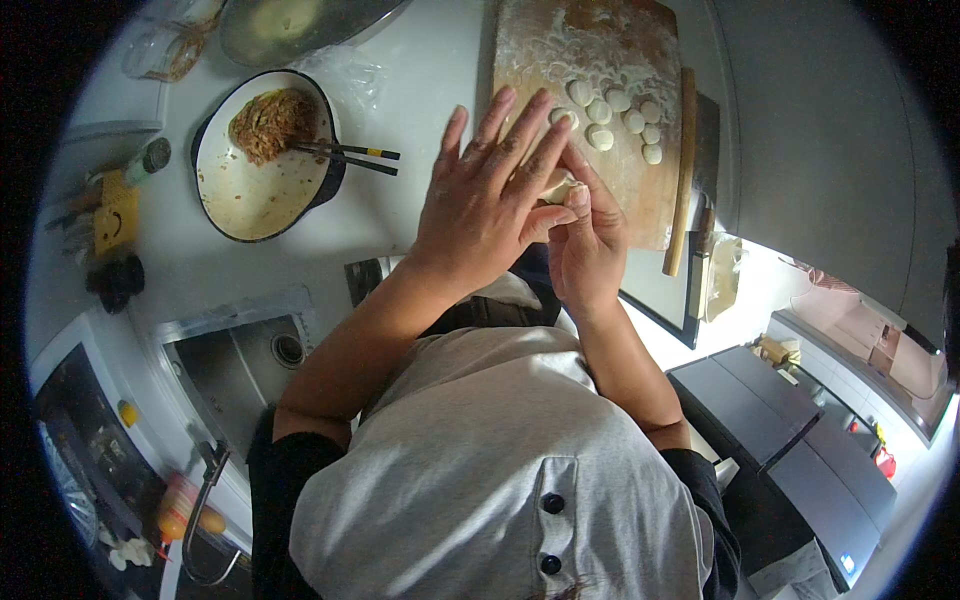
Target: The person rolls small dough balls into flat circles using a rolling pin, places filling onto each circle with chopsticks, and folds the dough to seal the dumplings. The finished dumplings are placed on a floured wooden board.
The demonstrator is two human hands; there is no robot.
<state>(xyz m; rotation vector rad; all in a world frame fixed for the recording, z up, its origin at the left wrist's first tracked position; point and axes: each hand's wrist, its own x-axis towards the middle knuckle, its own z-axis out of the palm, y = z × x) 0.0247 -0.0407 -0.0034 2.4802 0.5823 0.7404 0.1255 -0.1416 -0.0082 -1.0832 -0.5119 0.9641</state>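
A pale piece of dough sits between my two hands, above the near left part of a floured wooden board. My right hand pinches its edge between thumb and fingers. My left hand has its back to me and its fingers spread, with the dough in the gap between its thumb and index finger. The two thumbs meet just below it. Most of the dough is hidden by my fingers, so its shape and any content cannot be told. Several small, round dough pieces lie on the board beyond my hands.
Left of my hands stands an enamel pot with minced filling and black chopsticks. A rolling pin lies along the board's right edge, a cleaver nearby. A metal bowl is behind; a sink is lower left.
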